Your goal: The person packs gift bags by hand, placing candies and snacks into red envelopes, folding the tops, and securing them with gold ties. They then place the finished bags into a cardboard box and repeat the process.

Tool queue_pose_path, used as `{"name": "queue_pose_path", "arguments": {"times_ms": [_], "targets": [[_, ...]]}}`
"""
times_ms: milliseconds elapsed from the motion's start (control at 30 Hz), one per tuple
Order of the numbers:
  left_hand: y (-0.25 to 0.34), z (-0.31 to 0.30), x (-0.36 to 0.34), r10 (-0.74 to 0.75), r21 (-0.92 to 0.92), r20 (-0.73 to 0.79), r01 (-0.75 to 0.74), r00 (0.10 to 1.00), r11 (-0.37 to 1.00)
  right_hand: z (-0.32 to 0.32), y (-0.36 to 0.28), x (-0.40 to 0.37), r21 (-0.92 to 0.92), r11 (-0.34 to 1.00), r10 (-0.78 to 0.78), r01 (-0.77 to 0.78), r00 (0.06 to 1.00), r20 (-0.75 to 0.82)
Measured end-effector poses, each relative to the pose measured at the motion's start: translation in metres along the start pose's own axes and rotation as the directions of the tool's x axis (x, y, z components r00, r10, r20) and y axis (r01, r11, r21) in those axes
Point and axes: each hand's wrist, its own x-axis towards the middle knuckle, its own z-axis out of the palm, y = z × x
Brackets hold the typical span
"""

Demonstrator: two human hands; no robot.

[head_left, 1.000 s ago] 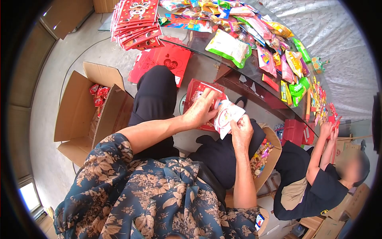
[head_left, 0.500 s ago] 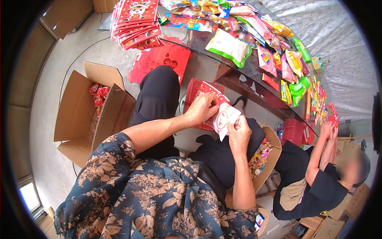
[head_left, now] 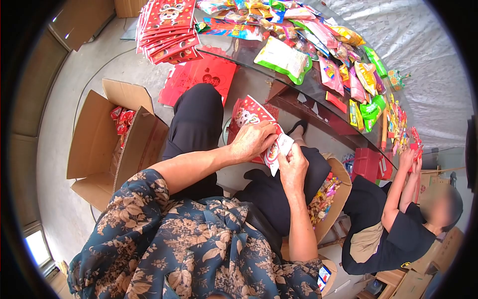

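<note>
In the head view, a red gift bag (head_left: 255, 110) with a white cartoon print is held over my lap. My left hand (head_left: 253, 141) is closed on its near part, thumb and fingers pinching the edge. On the bag's white folded end (head_left: 285, 143), my right hand (head_left: 293, 167) keeps a pinch grip. The two hands are close together, with the bag running between them. Whether anything is inside the bag is hidden. Behind it lies another red item (head_left: 233, 130), partly covered.
A glass table (head_left: 239, 52) carries a stack of red bags (head_left: 167, 27) and many snack packets (head_left: 284, 59). On the floor stands an open carton (head_left: 89, 144) with red packets; a candy box (head_left: 340, 199) sits at my right. A co-worker (head_left: 393, 229) handles something red.
The bag has turned so that more of its printed face shows. My right hand has shifted slightly left and down, and the white end looks narrower.
</note>
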Motion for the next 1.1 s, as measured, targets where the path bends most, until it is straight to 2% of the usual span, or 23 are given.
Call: {"name": "queue_pose_path", "arguments": {"times_ms": [100,200,233,333,433,567,700,767,867,900,1000,1067,1100], "targets": [[0.002,-0.002,0.001,0.019,0.019,-0.008,-0.019,1.000,1.000,-0.001,0.001,-0.001,0.225,0.962,0.155,-0.155,0.988,0.018],[-0.003,0.002,-0.002,-0.022,-0.029,0.071,0.024,0.997,0.999,0.004,0.008,0.001,0.578,0.791,0.236,-0.199,0.972,0.011],[-0.004,0.004,-0.002,-0.016,-0.028,0.065,0.018,0.998,0.999,0.005,0.013,0.002,0.615,0.765,0.214,-0.191,0.976,0.037],[-0.005,0.005,-0.003,0.007,-0.026,0.058,-0.006,0.998,1.000,0.011,0.015,0.001,0.694,0.691,0.280,-0.201,0.960,-0.002],[-0.001,0.003,-0.003,0.058,-0.035,0.081,-0.055,0.995,0.998,0.015,0.020,0.001,0.605,0.777,0.227,-0.175,0.974,-0.009],[0.001,0.004,-0.007,0.108,-0.042,0.104,-0.104,0.989,0.994,0.018,0.010,0.001,0.418,0.882,0.230,-0.218,0.973,0.023],[0.001,0.003,-0.006,0.127,0.004,0.107,-0.128,0.986,0.992,0.020,0.017,0.000,0.446,0.859,0.244,-0.251,0.967,0.074],[0.005,0.000,-0.005,0.217,-0.011,0.087,-0.217,0.972,0.976,0.019,0.013,-0.001,0.425,0.872,0.237,-0.243,0.969,0.069],[0.005,0.003,-0.006,0.331,-0.037,0.090,-0.329,0.939,0.944,0.025,0.021,0.002,0.480,0.834,0.293,-0.270,0.956,0.029],[0.004,0.005,-0.007,0.367,-0.046,0.096,-0.364,0.925,0.930,0.028,0.023,0.004,0.551,0.788,0.314,-0.275,0.949,0.024],[0.006,0.007,-0.009,0.312,-0.039,0.149,-0.310,0.938,0.950,0.033,0.017,0.006,0.712,0.640,0.361,-0.288,0.931,0.051],[0.009,0.002,-0.007,0.204,-0.074,0.132,-0.195,0.970,0.978,0.026,0.003,0.004,0.767,0.557,0.364,-0.318,0.924,0.119],[0.010,0.001,-0.006,0.150,-0.094,0.127,-0.138,0.981,0.986,0.021,0.006,0.003,0.721,0.624,0.276,-0.301,0.948,0.157]]}}
